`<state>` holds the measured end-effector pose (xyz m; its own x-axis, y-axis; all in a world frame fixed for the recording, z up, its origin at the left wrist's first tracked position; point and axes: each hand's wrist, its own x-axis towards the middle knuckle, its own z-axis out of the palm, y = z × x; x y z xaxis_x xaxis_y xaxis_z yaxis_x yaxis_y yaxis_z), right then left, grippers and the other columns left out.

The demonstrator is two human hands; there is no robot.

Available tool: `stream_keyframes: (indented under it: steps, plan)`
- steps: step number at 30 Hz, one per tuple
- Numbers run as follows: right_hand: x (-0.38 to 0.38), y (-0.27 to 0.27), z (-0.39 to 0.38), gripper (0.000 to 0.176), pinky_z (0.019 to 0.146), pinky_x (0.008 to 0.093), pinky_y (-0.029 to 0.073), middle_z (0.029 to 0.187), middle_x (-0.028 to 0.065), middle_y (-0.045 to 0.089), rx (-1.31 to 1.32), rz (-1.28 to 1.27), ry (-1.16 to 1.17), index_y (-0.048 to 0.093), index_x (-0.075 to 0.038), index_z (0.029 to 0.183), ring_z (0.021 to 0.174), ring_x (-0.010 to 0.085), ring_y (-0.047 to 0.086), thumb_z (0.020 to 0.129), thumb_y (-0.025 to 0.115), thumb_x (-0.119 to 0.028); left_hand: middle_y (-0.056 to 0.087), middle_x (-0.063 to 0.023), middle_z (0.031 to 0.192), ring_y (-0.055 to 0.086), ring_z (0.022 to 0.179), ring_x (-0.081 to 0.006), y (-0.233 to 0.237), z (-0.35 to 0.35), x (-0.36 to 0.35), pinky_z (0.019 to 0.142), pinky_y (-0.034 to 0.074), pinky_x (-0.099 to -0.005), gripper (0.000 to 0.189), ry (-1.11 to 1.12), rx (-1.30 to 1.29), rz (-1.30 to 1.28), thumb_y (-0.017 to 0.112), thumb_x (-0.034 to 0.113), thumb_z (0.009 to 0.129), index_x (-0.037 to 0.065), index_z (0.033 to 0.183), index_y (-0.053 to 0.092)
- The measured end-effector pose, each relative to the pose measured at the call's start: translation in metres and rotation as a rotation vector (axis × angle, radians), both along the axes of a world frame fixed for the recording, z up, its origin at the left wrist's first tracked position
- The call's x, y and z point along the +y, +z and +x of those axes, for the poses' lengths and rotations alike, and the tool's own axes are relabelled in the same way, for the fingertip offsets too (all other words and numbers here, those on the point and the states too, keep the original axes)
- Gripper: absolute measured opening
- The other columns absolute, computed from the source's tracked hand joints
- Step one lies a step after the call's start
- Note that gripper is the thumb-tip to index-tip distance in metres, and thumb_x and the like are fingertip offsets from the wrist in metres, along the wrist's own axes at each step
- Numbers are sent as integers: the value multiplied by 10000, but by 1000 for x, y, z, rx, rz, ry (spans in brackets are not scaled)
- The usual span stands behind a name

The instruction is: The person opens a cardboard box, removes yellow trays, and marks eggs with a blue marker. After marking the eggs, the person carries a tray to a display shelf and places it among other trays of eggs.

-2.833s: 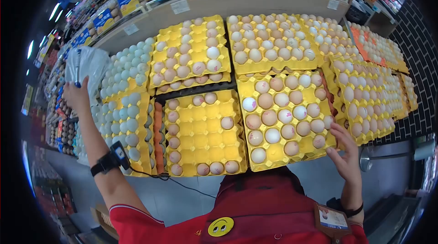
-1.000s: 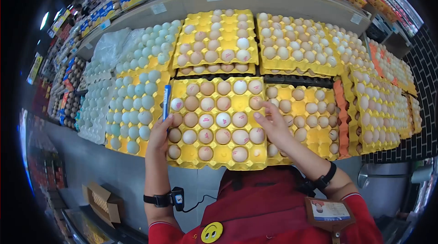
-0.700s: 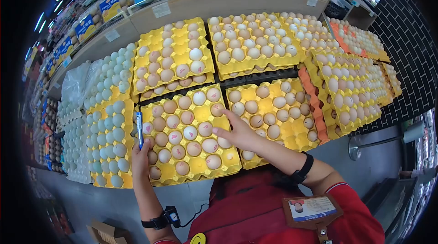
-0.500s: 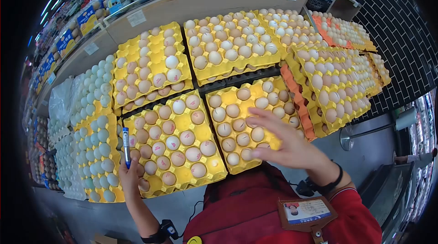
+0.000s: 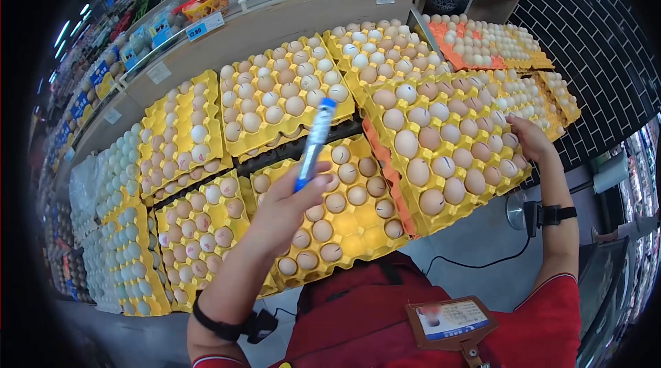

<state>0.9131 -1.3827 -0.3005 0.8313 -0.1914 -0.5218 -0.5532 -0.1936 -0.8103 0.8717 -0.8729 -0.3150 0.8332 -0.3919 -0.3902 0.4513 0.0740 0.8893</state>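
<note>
My left hand is closed round a blue-and-white marker pen, which points up and away over the middle egg trays. Beneath that hand lies a yellow tray with brown eggs and several bare cups at its front. My right hand has its fingers curled over the right edge of a full yellow egg tray. That tray sits high on a stack, and many of its eggs carry short dark pen strokes. An orange tray shows at the stack's left side.
More egg trays stand behind, and trays of pale bluish eggs are at the left. A wooden ledge with a price tag and egg baskets runs along the back. A black tiled wall rises at the right.
The view has shifted right. My left hand has swung rightward with the pen, over the middle trays. My right hand has gone from above the middle tray to the right stack's edge.
</note>
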Motion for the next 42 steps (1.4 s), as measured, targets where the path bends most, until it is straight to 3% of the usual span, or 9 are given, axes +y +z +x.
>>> stream_keyframes:
  steps: [6,7,8,9,14,20,30,34,42]
  plan:
    - [4,-5,14,436,803,339,517,1157,148,566,21,114,32,482,12,1196,943,204,605,930,466,-333,501,-16,967,482,912,-123,-36,41,-127,851,437,-355,350,-43,141,-138,551,274,911,83,1198,488]
    - [2,-6,16,438,798,337,519,1153,145,568,38,91,24,480,11,1199,941,201,605,929,467,-334,474,18,913,437,808,-98,-33,38,-140,766,429,-323,287,66,89,-160,558,272,907,105,1137,514]
    - [2,-7,16,441,793,334,522,1149,141,569,56,69,13,479,10,1203,940,198,605,928,468,-335,483,17,911,439,818,-95,-29,36,-147,777,408,-296,284,100,116,-175,554,256,909,86,1134,519]
    - [12,2,14,451,791,329,524,1143,135,570,93,-169,24,470,8,1218,951,195,602,927,467,-336,493,16,909,442,828,-92,-23,34,-151,788,387,-268,282,135,142,-189,550,240,910,67,1130,523]
    - [7,-4,17,477,813,313,497,1157,119,550,62,11,66,482,10,1210,985,182,569,902,505,-354,497,29,910,431,868,-53,-20,31,-161,808,356,-229,195,184,150,-243,547,187,909,80,1072,541]
    - [9,4,23,444,813,289,498,1167,118,543,-27,167,35,490,12,1206,999,179,571,904,511,-313,504,37,951,425,909,-55,-23,33,-167,858,329,-243,249,291,138,-339,565,186,899,74,1118,535]
    - [98,40,18,458,820,293,502,1164,151,545,-85,335,130,466,36,1215,1007,198,579,914,513,-305,520,31,952,446,893,-51,0,36,-73,840,349,-251,229,330,72,-299,563,188,902,57,1089,550]
    - [156,30,14,462,857,293,479,1161,150,551,-53,396,215,475,56,1201,1012,190,573,910,519,-301,532,35,914,451,841,-44,13,26,-9,782,360,-227,194,371,57,-224,573,188,895,61,1041,557]
    - [260,-1,0,506,858,304,469,1171,165,535,20,385,359,486,74,1179,1031,196,553,887,550,-334,542,18,924,472,833,-47,-18,-8,92,761,383,-209,192,474,32,-168,548,126,903,18,1060,536]
